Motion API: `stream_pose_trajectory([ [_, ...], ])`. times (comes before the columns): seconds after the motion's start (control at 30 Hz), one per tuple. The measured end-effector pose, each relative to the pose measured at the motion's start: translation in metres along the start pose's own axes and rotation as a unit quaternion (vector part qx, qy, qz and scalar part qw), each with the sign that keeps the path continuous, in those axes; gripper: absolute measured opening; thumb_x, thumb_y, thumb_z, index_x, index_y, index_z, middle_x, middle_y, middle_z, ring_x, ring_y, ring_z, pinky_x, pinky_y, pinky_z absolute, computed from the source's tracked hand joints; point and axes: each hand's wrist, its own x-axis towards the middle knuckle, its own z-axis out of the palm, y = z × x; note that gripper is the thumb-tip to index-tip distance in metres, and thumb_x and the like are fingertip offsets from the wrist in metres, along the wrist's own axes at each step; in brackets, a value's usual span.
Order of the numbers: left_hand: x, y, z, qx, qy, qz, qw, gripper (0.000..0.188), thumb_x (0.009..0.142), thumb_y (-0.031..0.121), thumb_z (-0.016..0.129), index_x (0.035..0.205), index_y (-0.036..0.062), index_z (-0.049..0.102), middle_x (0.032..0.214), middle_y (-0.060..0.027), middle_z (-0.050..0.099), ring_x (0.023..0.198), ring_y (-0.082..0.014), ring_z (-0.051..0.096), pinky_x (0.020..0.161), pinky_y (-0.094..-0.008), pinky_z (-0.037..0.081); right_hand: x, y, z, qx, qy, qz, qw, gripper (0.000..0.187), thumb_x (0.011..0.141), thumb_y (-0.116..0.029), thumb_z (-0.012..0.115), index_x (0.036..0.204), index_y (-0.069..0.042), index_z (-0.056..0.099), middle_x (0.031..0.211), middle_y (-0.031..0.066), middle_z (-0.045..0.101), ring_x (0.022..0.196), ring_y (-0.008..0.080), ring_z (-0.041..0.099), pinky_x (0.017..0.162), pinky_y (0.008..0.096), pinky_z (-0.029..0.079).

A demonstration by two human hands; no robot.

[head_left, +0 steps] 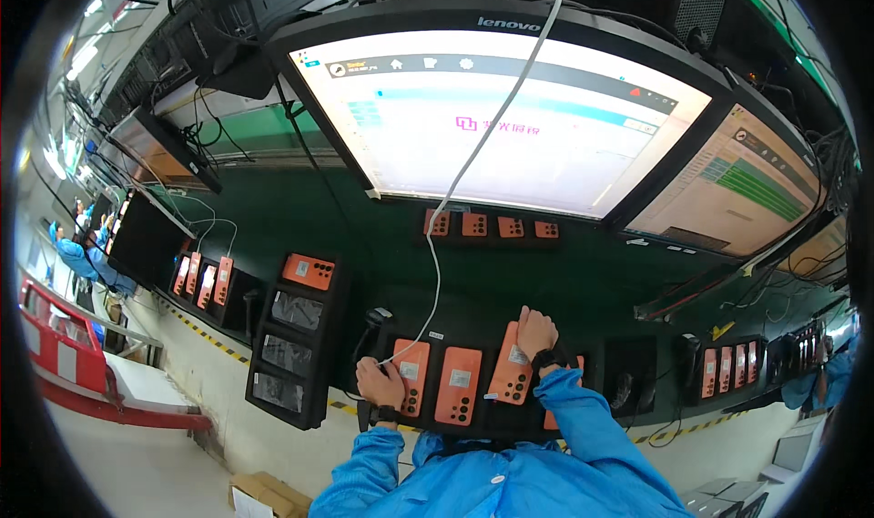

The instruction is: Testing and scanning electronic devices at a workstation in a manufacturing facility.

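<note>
Several orange phones lie back up in a black tray [494, 418] right in front of me. My right hand [537, 333] grips one orange phone [511, 365] by its upper end and holds it tilted above the tray. My left hand [381, 382] is closed around the end of a white cable [437, 272], next to the leftmost phone [411, 372]. Its fingertips are small and partly hidden, so whether the plug is in that phone I cannot tell. Between the two hands rests another orange phone [458, 386]. Part of a further phone shows under my right forearm.
A large monitor [510, 117] stands behind the green bench [364, 236], with the cable hanging across it. Below it sits a row of orange phones [473, 225]. To the left is a black tray [259, 386] with one phone and dark inserts. A handheld scanner [375, 322] lies nearby.
</note>
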Motion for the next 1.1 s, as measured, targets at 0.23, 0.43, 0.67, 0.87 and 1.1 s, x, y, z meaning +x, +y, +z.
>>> stream_pose_trajectory([
  [0.23,0.0,-0.003,0.004,0.001,0.008,0.012,1.0,0.016,0.08,0.017,0.058,0.084,0.0055,0.047,0.084,-0.0122,0.05,0.082,-0.0348,0.052,0.068,-0.0458,0.041,0.001,-0.007,-0.021,0.055,0.022,-0.115,0.992,0.043,0.097,-0.033,0.039,0.081,-0.004,0.065,0.067,0.0192,0.064,0.062,0.0387,0.063,0.058,0.0487,0.051],
  [0.43,-0.003,-0.002,0.0,0.008,0.0,0.016,1.0,0.016,0.081,0.017,0.058,0.085,0.0051,0.047,0.085,-0.0126,0.05,0.083,-0.0348,0.052,0.069,-0.0456,0.041,-0.053,-0.01,-0.03,0.035,0.045,-0.08,0.995,0.036,0.097,-0.033,0.04,0.088,-0.005,0.061,0.062,0.0199,0.062,0.058,0.039,0.061,0.054,0.0494,0.048],
  [0.67,-0.002,-0.028,0.003,-0.084,-0.022,0.045,0.995,0.013,0.081,0.008,0.057,0.083,0.002,0.046,0.081,-0.0153,0.048,0.078,-0.0363,0.049,0.067,-0.0446,0.038,-0.087,0.018,-0.072,0.115,0.074,-0.147,0.98,0.024,0.093,-0.022,0.046,0.094,-0.001,0.057,0.093,0.0195,0.061,0.09,0.0358,0.057,0.082,0.0451,0.043],
  [0.87,-0.026,-0.046,-0.036,-0.08,-0.1,0.035,0.991,0.018,0.076,0.003,0.059,0.081,-0.0005,0.043,0.078,-0.0204,0.045,0.077,-0.0412,0.046,0.067,-0.0469,0.036,-0.138,0.136,-0.077,0.117,0.159,0.062,0.978,0.031,0.09,-0.025,0.055,0.102,0.004,0.049,0.09,0.0177,0.053,0.082,0.0329,0.051,0.075,0.0408,0.041],
  [1.1,0.014,0.001,-0.004,-0.124,-0.081,0.088,0.985,0.02,0.08,0.01,0.063,0.084,0.0019,0.044,0.08,-0.0191,0.047,0.076,-0.0415,0.048,0.064,-0.047,0.039,-0.092,0.15,-0.068,0.221,0.081,0.13,0.963,0.041,0.09,-0.037,0.061,0.084,-0.002,0.039,0.069,0.0085,0.033,0.057,0.0245,0.032,0.054,0.0407,0.029],
])
